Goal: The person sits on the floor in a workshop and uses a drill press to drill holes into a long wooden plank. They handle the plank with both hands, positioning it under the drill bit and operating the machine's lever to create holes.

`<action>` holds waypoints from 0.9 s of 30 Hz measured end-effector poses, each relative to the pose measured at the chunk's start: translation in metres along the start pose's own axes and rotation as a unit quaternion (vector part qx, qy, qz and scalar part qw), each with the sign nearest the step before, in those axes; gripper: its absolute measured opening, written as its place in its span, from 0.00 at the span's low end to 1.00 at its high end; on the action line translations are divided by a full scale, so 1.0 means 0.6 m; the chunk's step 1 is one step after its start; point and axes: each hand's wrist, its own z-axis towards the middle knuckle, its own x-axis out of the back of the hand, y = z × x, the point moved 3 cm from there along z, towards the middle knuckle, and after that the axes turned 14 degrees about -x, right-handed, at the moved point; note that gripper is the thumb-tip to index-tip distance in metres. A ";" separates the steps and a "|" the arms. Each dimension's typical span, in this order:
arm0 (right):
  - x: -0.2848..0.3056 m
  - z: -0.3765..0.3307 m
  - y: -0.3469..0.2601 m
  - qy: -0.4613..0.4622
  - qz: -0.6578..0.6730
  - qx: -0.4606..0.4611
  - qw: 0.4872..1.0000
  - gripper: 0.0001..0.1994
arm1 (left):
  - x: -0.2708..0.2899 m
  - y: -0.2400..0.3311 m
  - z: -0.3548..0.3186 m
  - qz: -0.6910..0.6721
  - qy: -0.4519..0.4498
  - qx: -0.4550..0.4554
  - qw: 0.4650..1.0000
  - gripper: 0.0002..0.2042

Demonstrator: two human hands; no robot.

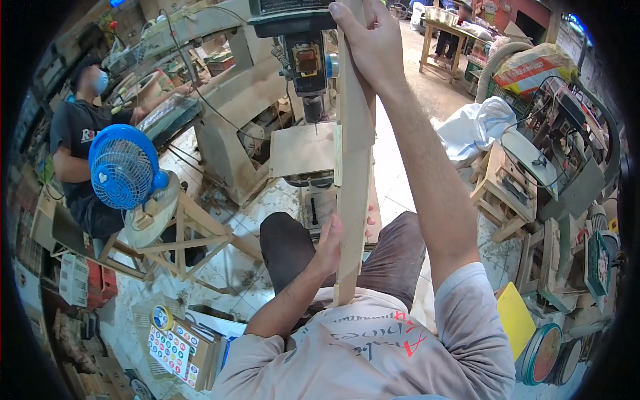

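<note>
A long pale wooden plank (pixel 356 180) stands on end before me, its lower end against my shirt. My left hand (pixel 330 245) grips it low down, thumb on the near side and fingertips showing past its right edge. Near the top, my right hand (pixel 373 50) is wrapped round the same plank, with the thumb reaching left. Just left of the plank is a drill press (pixel 308 63), its thin bit pointing down. Below the bit, a flat light board (pixel 303 152) lies on the press table, partly hidden by the plank.
A blue fan (pixel 123 167) stands on a wooden stool at left, near a seated masked person (pixel 80 143). Behind them runs a large machine. At right are a white sack (pixel 477 127) and a wooden stand (pixel 505 190). A sticker-covered box (pixel 177 350) sits lower left.
</note>
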 end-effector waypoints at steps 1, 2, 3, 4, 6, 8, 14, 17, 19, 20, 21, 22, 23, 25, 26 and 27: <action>-0.001 -0.002 -0.001 0.001 0.003 0.010 1.000 0.35 | 0.000 -0.001 0.000 -0.002 -0.002 0.003 1.000 0.44; 0.000 -0.005 0.000 0.004 -0.009 0.000 1.000 0.35 | 0.000 0.000 0.000 0.005 -0.009 -0.003 1.000 0.45; 0.001 -0.009 0.001 0.006 -0.020 -0.010 1.000 0.35 | 0.001 -0.001 0.000 0.001 -0.005 0.004 1.000 0.44; 0.003 -0.016 0.003 0.008 -0.032 -0.023 0.999 0.35 | 0.000 -0.001 0.000 0.004 -0.006 0.002 1.000 0.44; 0.004 -0.033 0.009 0.015 -0.046 -0.031 0.998 0.35 | -0.001 -0.001 0.002 0.014 0.000 -0.008 1.000 0.44; 0.007 -0.047 0.020 0.011 -0.061 -0.053 0.997 0.36 | 0.000 -0.001 0.003 0.030 0.009 -0.022 0.999 0.43; 0.005 -0.085 0.064 0.001 -0.097 -0.049 0.994 0.38 | 0.005 -0.005 0.004 0.027 0.003 -0.001 1.000 0.42; 0.003 -0.105 0.077 -0.008 -0.075 -0.086 0.993 0.41 | 0.006 -0.006 0.007 0.037 0.017 -0.009 0.999 0.42; 0.007 -0.104 0.075 -0.013 -0.071 -0.124 0.990 0.42 | 0.006 -0.005 0.010 0.046 0.013 -0.013 0.999 0.41; 0.010 -0.098 0.066 -0.014 -0.106 -0.094 0.990 0.41 | 0.005 -0.002 0.011 0.053 0.001 -0.018 0.998 0.41; 0.014 -0.083 0.057 -0.013 -0.135 -0.093 0.986 0.40 | 0.004 0.000 0.012 0.043 -0.004 -0.012 0.999 0.41; 0.020 -0.068 0.047 -0.011 -0.163 -0.094 0.982 0.40 | 0.002 0.002 0.011 0.036 -0.015 -0.007 0.999 0.41; 0.027 -0.046 0.030 0.010 -0.211 -0.041 0.977 0.40 | -0.001 0.005 0.010 0.029 -0.026 0.001 0.999 0.40; 0.035 0.028 -0.009 0.053 -0.302 0.065 0.949 0.40 | -0.008 0.009 0.010 0.040 -0.057 -0.013 0.997 0.40; 0.035 0.065 -0.022 0.084 -0.296 0.064 0.949 0.41 | -0.013 0.010 0.009 0.052 -0.070 -0.022 0.996 0.40; 0.034 0.101 -0.034 0.114 -0.290 0.063 0.948 0.42 | -0.016 0.009 0.007 0.037 -0.071 -0.020 0.997 0.40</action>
